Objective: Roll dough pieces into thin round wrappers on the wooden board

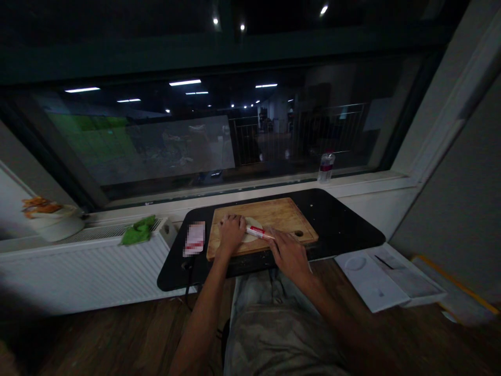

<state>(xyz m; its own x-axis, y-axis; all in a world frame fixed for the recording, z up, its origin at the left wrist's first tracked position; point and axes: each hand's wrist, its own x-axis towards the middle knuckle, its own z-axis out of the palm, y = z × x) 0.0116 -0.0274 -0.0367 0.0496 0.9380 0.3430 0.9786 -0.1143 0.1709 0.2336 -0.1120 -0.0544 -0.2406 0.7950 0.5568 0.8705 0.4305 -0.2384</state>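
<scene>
A wooden cutting board (282, 214) lies on a small black table (336, 219). My left hand (231, 231) rests with curled fingers on a pale, round piece of food (250, 230) at the board's near left part and holds it down. My right hand (287, 253) is closed round a tool with a red and white handle (258, 232), a knife or peeler, whose tip lies on the pale food. I cannot make out the blade in the dim light.
A small red and white packet (194, 238) lies on the table left of the board. A plastic bottle (325, 167) stands on the windowsill. A bowl (55, 222) and green leaves (138, 231) sit on the white radiator at left. White trays (387, 279) lie on the floor at right.
</scene>
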